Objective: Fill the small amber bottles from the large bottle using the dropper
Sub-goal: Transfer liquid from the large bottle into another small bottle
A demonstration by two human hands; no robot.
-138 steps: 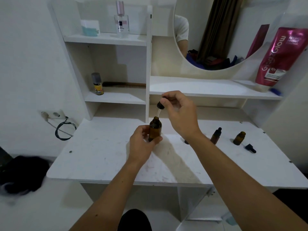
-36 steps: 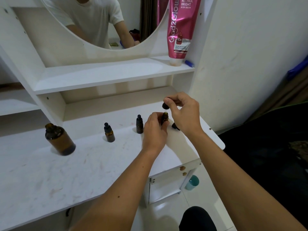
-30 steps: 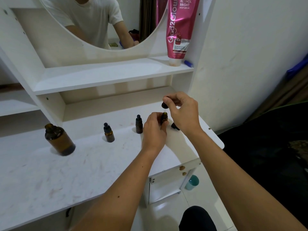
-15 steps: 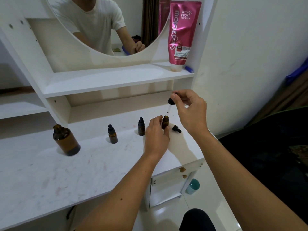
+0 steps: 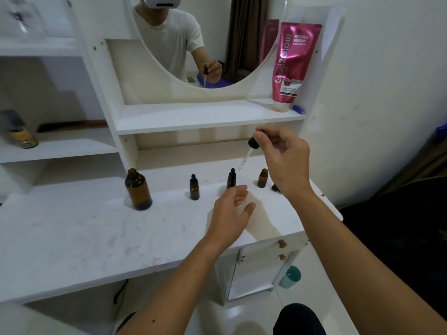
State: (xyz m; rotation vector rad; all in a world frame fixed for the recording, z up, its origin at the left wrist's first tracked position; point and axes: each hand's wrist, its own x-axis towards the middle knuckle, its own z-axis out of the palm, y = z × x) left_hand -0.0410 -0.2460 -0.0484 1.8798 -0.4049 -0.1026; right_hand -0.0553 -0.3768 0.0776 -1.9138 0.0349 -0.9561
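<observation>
The large amber bottle stands uncapped on the white tabletop at the left. To its right stand two small amber bottles with dropper caps, one and another. A third small amber bottle stands uncapped further right, with a loose black cap beside it. My right hand pinches the black bulb of the dropper, whose glass tip hangs in the air above the capped bottle. My left hand hovers over the tabletop with relaxed fingers, holding nothing.
A white shelf runs above the bottles, with a pink tube on it at the right and a round mirror behind. A spray can stands on a left shelf. A teal cup sits on the floor.
My left hand has let go of the uncapped small bottle and drawn back to the left. My right hand has lifted the dropper out of that bottle and moved it left.
</observation>
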